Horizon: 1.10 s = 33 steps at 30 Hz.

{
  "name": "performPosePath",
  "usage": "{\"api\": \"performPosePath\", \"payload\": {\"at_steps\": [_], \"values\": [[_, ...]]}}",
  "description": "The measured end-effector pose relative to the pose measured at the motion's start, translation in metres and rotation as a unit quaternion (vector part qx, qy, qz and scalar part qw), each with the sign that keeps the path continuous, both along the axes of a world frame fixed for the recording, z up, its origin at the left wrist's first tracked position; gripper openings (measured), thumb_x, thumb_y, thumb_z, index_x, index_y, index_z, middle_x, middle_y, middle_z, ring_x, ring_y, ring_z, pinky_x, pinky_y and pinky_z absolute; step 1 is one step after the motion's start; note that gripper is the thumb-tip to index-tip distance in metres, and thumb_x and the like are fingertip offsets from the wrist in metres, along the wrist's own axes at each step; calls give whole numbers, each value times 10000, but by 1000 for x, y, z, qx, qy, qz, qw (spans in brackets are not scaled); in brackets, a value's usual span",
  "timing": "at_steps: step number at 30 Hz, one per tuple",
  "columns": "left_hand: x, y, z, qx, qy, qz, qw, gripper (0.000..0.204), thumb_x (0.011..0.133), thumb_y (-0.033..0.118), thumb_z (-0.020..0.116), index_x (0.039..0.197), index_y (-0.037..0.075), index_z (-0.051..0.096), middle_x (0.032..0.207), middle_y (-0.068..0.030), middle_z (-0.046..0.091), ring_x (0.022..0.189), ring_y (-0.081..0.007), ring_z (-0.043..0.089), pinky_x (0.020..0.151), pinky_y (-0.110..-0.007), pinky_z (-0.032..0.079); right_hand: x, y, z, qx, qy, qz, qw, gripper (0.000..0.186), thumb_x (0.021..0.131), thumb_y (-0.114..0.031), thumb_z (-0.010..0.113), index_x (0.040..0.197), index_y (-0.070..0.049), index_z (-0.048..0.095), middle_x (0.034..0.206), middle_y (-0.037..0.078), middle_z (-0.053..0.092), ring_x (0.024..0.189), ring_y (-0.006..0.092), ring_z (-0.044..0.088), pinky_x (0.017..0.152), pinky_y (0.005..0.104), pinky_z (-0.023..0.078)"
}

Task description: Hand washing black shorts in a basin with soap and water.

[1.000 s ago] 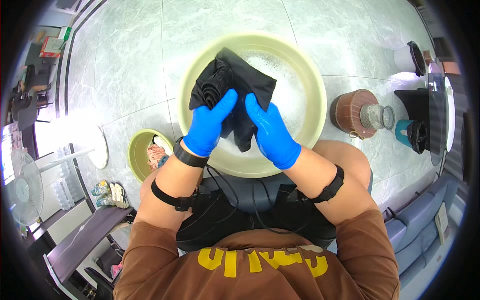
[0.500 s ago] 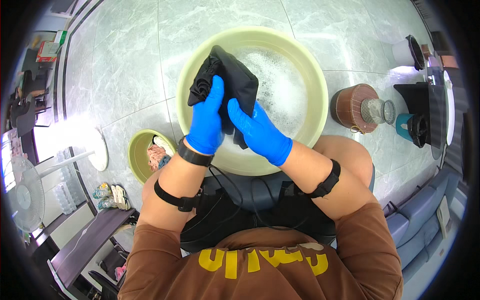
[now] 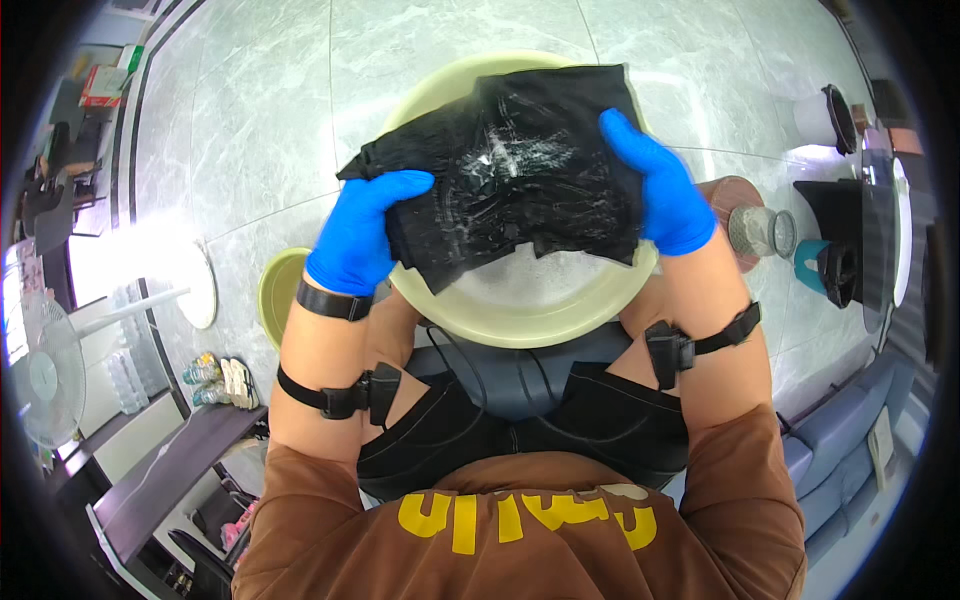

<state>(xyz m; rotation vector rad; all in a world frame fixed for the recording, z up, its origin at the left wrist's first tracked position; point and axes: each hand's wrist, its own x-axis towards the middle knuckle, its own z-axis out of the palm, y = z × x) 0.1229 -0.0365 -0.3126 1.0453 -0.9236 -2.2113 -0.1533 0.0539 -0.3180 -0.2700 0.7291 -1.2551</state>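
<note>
Both gloved hands (image 3: 362, 235) (image 3: 655, 185) raised, gripping garment (image 3: 510, 170)

The scene is evenly and brightly lit, with daylight seen flooding in at the left, where a patch of the marble floor (image 3: 120, 270) is burned out to white. A second glare spot is seen at upper right. Wet highlights are caught on the black cloth (image 3: 510, 180), and soft sheen on the pale yellow basin (image 3: 520, 325). Shadows are faint and diffuse. The centre is rendered sharp; straight floor lines are bent by fisheye distortion, and the rim is darkened to black.
</note>
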Motion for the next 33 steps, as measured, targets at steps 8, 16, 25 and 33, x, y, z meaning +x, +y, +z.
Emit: {"api": "performPosePath", "payload": {"at_steps": [8,16,25,33], "values": [[26,-20,2,64,116,-15,991,503,872,-1,581,1371,-34,529,1256,-169,661,1083,-272,687,955,-394,582,-52,-2,7,-33,-75,-38,996,463,1033,-265,517,1380,42,532,1286,225,644,1124,345,662,989,469,542],[-13,2,6,169,130,41,976,430,957,101,590,1372,0,545,1270,-158,657,1114,-273,675,971,-423,573,-31,5,20,-2,-55,-34,998,536,1031,-326,514,1430,29,476,1357,231,595,1158,370,646,1002,487,542],[-67,44,-11,-70,72,60,993,443,842,-94,633,1278,-18,623,1173,-104,702,1050,-195,671,920,-334,545,94,31,-3,-132,232,-143,953,515,1089,-232,442,1538,-1,340,1513,122,446,1371,215,434,1160,363,328],[-64,60,-24,-218,4,-19,976,687,798,-112,670,1449,-16,475,1282,-127,653,1105,-186,649,942,-340,542,48,7,2,-72,-30,-120,990,477,1080,-391,459,1353,-6,529,1233,118,629,1123,215,623,998,358,501]]}}
